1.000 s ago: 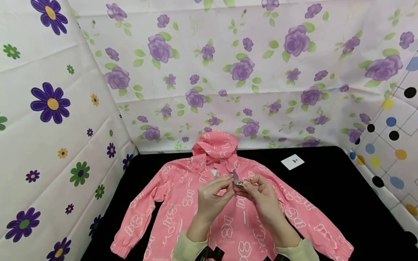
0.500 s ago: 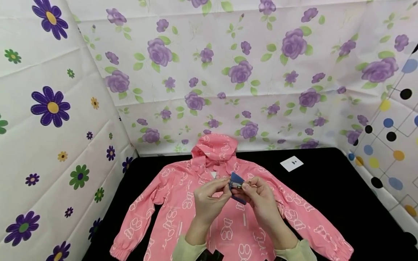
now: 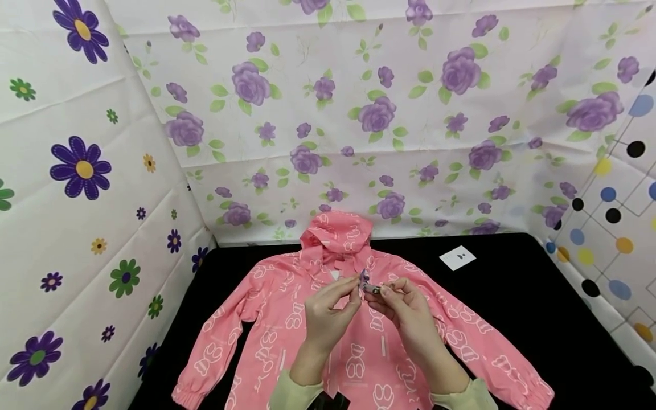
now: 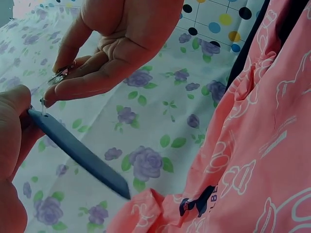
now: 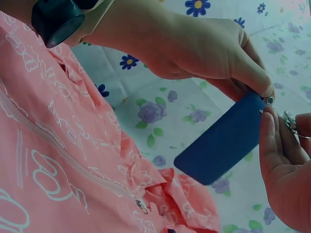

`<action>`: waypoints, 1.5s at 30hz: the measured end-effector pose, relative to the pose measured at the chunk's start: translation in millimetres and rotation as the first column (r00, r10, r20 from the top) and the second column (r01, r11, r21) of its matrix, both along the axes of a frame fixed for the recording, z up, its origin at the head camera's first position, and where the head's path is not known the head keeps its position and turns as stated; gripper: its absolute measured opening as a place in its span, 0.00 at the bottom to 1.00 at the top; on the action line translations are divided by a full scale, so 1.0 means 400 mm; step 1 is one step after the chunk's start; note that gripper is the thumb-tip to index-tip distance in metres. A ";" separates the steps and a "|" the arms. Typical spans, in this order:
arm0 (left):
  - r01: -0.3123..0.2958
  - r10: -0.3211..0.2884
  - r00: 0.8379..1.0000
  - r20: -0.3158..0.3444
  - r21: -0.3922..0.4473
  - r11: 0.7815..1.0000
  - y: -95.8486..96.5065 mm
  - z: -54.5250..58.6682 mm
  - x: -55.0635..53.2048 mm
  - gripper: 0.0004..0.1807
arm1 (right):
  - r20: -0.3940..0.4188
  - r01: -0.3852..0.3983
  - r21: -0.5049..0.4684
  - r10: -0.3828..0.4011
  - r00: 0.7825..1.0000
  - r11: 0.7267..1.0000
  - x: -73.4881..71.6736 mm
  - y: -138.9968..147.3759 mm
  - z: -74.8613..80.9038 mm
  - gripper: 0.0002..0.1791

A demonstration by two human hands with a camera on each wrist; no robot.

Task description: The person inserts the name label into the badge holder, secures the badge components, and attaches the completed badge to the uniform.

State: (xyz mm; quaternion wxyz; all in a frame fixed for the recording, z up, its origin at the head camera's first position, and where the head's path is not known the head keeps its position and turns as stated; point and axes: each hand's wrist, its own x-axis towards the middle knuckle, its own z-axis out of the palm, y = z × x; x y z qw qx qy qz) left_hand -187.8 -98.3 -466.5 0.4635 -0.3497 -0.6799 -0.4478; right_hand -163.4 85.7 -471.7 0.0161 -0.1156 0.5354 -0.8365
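In the head view my left hand (image 3: 328, 313) and right hand (image 3: 414, 313) meet over a pink hooded jacket (image 3: 297, 353). My left thumb and fingers pinch one end of a flat blue badge holder (image 5: 223, 141) with rounded corners. Seen almost edge-on in the left wrist view, the holder (image 4: 80, 153) hangs at a slant from that grip. A small metal badge clip (image 4: 59, 76) with a clear strap and snap is pinched in my right hand. The strap reaches the slotted end of the holder, where the fingers partly hide the join.
Behind the right shoulder of the spread jacket, a white card (image 3: 458, 258) with a small printed figure lies on the black table (image 3: 523, 296). Flower-patterned cloth (image 3: 328, 171) hangs at the back. Flowered and dotted cloth walls (image 3: 599, 267) flank the table.
The blue badge holder turned its broad face to the head camera, then swung back nearly edge-on. Both hands keep their grips and have shifted slightly; the jacket and card lie as before.
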 end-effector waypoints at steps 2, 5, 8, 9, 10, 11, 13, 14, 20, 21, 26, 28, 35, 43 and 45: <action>0.001 -0.001 1.000 0.021 0.008 1.000 0.000 0.000 0.001 0.13 | 0.022 0.010 0.010 -0.010 1.000 1.000 0.000 0.000 0.001 0.10; 0.003 -0.004 0.999 0.054 0.019 1.000 -0.001 -0.001 0.001 0.14 | 0.041 0.018 0.029 -0.019 0.999 0.999 0.000 0.003 0.002 0.10; -0.001 -0.001 0.996 0.089 0.021 1.000 -0.001 -0.005 0.000 0.14 | 0.043 0.027 0.035 -0.028 0.999 0.999 -0.001 0.006 0.006 0.10; -0.003 0.001 0.995 0.104 0.021 1.000 -0.001 -0.006 0.000 0.13 | 0.046 0.030 0.032 -0.031 0.998 0.999 -0.002 0.007 0.007 0.10; -0.006 0.004 0.993 0.117 0.019 1.000 -0.001 -0.007 0.000 0.13 | 0.046 0.033 0.028 -0.034 0.998 0.999 -0.003 0.008 0.008 0.10; -0.009 0.006 0.992 0.129 0.018 1.000 0.000 -0.008 0.000 0.13 | 0.049 0.035 0.023 -0.036 0.998 0.999 -0.004 0.010 0.009 0.09; -0.010 0.006 0.989 0.149 0.023 1.000 0.001 -0.008 0.000 0.13 | 0.060 0.039 0.010 -0.040 0.997 0.999 -0.007 0.012 0.011 0.09; -0.014 0.010 0.987 0.158 0.026 1.000 0.001 -0.008 0.000 0.12 | 0.068 0.043 0.006 -0.043 0.997 0.999 -0.008 0.013 0.011 0.09; -0.017 -0.001 0.974 0.227 0.080 0.997 0.001 -0.010 -0.005 0.10 | 0.062 0.066 0.015 -0.067 0.996 0.998 -0.013 0.020 0.011 0.15; -0.013 -0.012 0.968 0.251 0.097 0.995 0.001 -0.011 -0.005 0.10 | 0.057 0.067 0.017 -0.068 0.996 0.998 -0.014 0.021 0.011 0.16; 0.006 -0.091 0.897 0.433 0.194 0.981 -0.001 -0.015 -0.005 0.09 | 0.067 0.055 0.011 -0.056 0.996 0.998 -0.016 0.028 0.015 0.14; 0.006 -0.139 0.830 0.540 0.240 0.971 -0.004 -0.019 -0.007 0.08 | 0.070 0.045 -0.002 -0.045 0.997 0.999 -0.018 0.031 0.018 0.11; 0.051 -0.454 0.469 0.757 0.490 0.870 -0.015 -0.041 -0.018 0.16 | 0.099 0.000 -0.026 0.003 0.995 1.000 -0.025 0.039 0.029 0.06; 0.095 -0.586 0.191 0.787 0.580 0.809 -0.021 -0.092 -0.016 0.26 | 0.163 0.015 -0.064 -0.004 0.987 0.998 -0.033 0.044 0.031 0.03; 0.102 -0.613 0.148 0.776 0.605 0.790 -0.019 -0.100 -0.013 0.27 | 0.170 0.009 -0.089 0.007 0.985 0.996 -0.034 0.046 0.033 0.04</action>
